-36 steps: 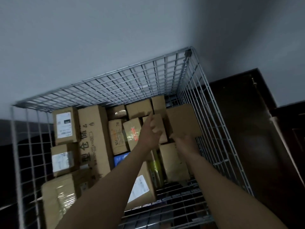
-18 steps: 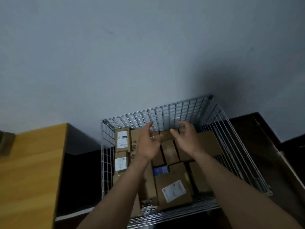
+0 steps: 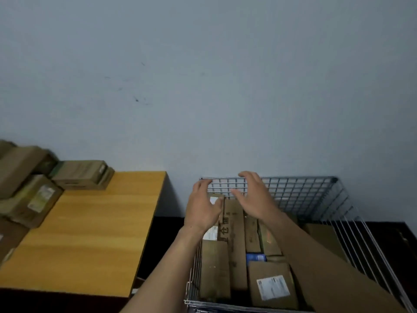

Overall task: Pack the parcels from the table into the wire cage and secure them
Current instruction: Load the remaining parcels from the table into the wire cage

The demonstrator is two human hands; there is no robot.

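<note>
Your view swings left, table [image 3: 90,233] appears | left hand [image 3: 203,210], right hand [image 3: 253,197] over cage [image 3: 300,190], released, empty for next pick | boxes [image 3: 234,236] wedged tight inside so none shift | parcels [image 3: 81,175] wait on table

The wooden worktop [image 3: 90,233] stands against the wall, its honey-coloured top bare across the middle and right; cardboard parcels crowd its left end. A flat brown box [image 3: 82,175] lies at the back edge, near the wall; just left of it a box with a pale label [image 3: 33,199] sits tilted, touching a bigger plain box [image 3: 18,168] that seems to rest partly on the heap, though blur makes the stacking hard to read; another box [image 3: 6,240] is cut off by the left edge. Right of the worktop the dark floor [image 3: 164,240] carries the wire cage [image 3: 293,190], close beside the worktop yet apart from it.
</note>
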